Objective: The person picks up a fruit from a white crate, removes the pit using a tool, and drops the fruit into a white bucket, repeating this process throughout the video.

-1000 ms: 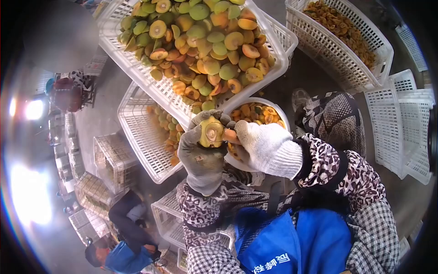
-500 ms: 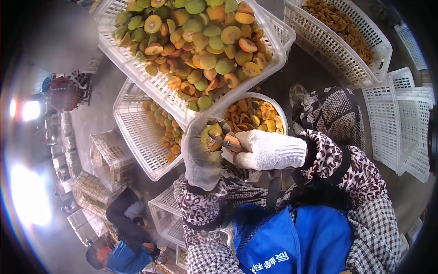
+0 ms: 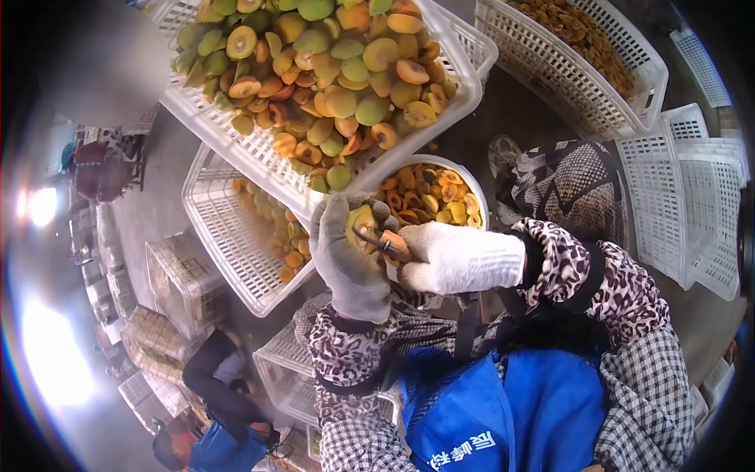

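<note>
In the middle of the view, my left hand (image 3: pixel 350 256), in a soiled grey glove, is closed around a yellow-green stone-fruit half (image 3: pixel 361 223) with its cut face up. My right hand (image 3: pixel 460 258), in a white knit glove, grips the short orange handle of a pitting knife (image 3: pixel 395 246). Its curved metal blade lies against the cut face of the fruit. Just beyond my hands stands a white bucket (image 3: pixel 481 193) holding orange fruit halves (image 3: pixel 425 194). Above it, a white crate (image 3: pixel 271 161) is heaped with green and orange fruit halves (image 3: pixel 338 86).
Another white crate (image 3: pixel 224 271) with fruit sits lower left of the heaped one. At upper right, a crate (image 3: pixel 543 75) contains orange pieces; stacked crates (image 3: pixel 668 204) stand at right. A person in blue (image 3: pixel 228 444) sits at lower left.
The view has shifted slightly, so the crates appear a little further left. Both hands keep their holds, and the knife's blade stays at the fruit's cut face.
</note>
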The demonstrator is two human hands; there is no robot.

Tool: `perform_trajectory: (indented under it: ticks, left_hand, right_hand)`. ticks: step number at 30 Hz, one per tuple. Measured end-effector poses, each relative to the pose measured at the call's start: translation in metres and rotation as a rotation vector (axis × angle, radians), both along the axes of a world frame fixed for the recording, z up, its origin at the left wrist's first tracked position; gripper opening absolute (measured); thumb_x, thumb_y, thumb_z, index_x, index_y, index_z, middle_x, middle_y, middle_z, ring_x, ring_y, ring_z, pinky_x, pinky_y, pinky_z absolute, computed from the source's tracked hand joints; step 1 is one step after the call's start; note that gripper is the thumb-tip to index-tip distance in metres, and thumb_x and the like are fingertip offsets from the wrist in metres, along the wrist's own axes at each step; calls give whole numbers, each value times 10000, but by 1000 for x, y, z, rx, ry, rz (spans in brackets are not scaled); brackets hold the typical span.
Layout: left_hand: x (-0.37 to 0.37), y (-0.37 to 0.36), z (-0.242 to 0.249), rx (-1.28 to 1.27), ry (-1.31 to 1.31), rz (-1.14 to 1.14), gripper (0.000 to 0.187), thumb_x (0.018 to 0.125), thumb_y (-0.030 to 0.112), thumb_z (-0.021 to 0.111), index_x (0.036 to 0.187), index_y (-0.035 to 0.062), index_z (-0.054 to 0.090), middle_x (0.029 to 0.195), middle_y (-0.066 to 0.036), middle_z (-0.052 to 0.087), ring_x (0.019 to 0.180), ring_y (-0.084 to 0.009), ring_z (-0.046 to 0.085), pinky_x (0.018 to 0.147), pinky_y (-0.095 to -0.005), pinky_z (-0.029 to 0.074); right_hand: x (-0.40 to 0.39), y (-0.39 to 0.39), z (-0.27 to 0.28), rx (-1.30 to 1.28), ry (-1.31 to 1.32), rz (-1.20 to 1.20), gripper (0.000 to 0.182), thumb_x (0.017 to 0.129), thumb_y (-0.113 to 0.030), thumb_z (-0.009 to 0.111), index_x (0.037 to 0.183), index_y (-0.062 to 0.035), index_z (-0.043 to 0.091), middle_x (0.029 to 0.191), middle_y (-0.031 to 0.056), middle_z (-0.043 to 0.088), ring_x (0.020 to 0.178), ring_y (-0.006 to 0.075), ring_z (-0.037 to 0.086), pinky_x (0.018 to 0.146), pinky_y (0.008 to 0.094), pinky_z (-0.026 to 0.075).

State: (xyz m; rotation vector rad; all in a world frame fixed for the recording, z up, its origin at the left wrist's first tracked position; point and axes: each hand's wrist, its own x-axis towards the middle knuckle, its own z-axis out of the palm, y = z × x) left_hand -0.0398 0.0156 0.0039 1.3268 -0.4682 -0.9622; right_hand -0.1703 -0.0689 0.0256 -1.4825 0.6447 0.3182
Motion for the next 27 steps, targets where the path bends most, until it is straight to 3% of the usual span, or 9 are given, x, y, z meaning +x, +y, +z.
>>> perform_trajectory:
  ticks: [2, 5, 7, 12, 15, 18, 22, 24, 27]
  left_hand:
    - [1, -2, -1, 66, -89, -21, 123, 953, 72, 499, 1018, -14, 558, 894, -70, 595, 771, -148, 603, 681, -257, 518]
    - [1, -8, 10, 177, -48, 9, 157, 963, 114, 483, 993, -19, 562, 847, -67, 593, 731, -135, 588, 664, -255, 512]
    - [0, -10, 13, 221, 85, 57, 185, 968, 143, 481, 984, -23, 562, 831, -66, 589, 714, -128, 580, 653, -253, 508]
    - [7, -16, 6, 240, -80, -91, 256, 976, 191, 465, 915, -26, 586, 822, -70, 587, 685, -140, 583, 623, -268, 490]
    - [15, -11, -4, -15, -18, -249, 265, 988, 186, 472, 905, -32, 599, 872, -74, 594, 696, -149, 588, 611, -280, 485]
    - [5, -9, 7, 14, -172, -215, 212, 955, 199, 500, 897, 12, 581, 764, -94, 592, 648, -172, 582, 597, -288, 502]
    - [11, 7, 4, 72, 84, -138, 211, 962, 190, 482, 999, -5, 552, 829, -104, 590, 713, -175, 581, 638, -288, 508]
    - [2, 14, 7, 192, -189, -89, 178, 956, 121, 485, 1073, -2, 541, 837, -109, 591, 729, -176, 586, 660, -288, 529]
    - [-15, 20, 1, 118, 33, 105, 178, 945, 108, 496, 1082, 8, 546, 885, -115, 602, 735, -190, 602, 647, -299, 552]
  right_hand:
    - [-1, 15, -14, -341, 18, -31, 282, 909, -268, 527, 1049, -28, 572, 810, 211, 660, 759, 385, 661, 680, 445, 533]
    - [-2, 21, -40, -378, -161, -4, 298, 903, -254, 519, 1081, -20, 566, 788, 196, 659, 716, 348, 669, 622, 425, 533]
    - [-8, -7, -11, 387, -46, 9, 318, 867, -220, 516, 1099, -8, 562, 717, 112, 617, 602, 215, 646, 496, 333, 509]
    - [-9, -6, -18, 396, -67, -23, 264, 846, -207, 528, 972, 22, 565, 659, 71, 566, 483, 175, 554, 471, 302, 481]
    - [-8, -6, -36, 1164, -137, -88, 173, 896, -201, 561, 834, -42, 581, 612, -1, 532, 456, 79, 488, 388, 219, 387]
    - [-6, -1, -56, 1389, -179, -36, 162, 897, -198, 596, 824, -53, 593, 618, -35, 519, 446, 47, 443, 369, 190, 341]
    - [-2, 4, -50, 811, -293, -19, 118, 826, -143, 645, 800, -41, 591, 579, -37, 493, 444, 60, 441, 395, 221, 332]
    - [-3, 4, -45, 710, -244, 29, 143, 805, -165, 645, 790, -30, 600, 568, -21, 509, 439, 72, 462, 395, 225, 349]
    - [-10, 3, -53, 670, -235, 51, 218, 785, -209, 672, 822, -9, 593, 566, 6, 533, 440, 83, 492, 382, 226, 362]
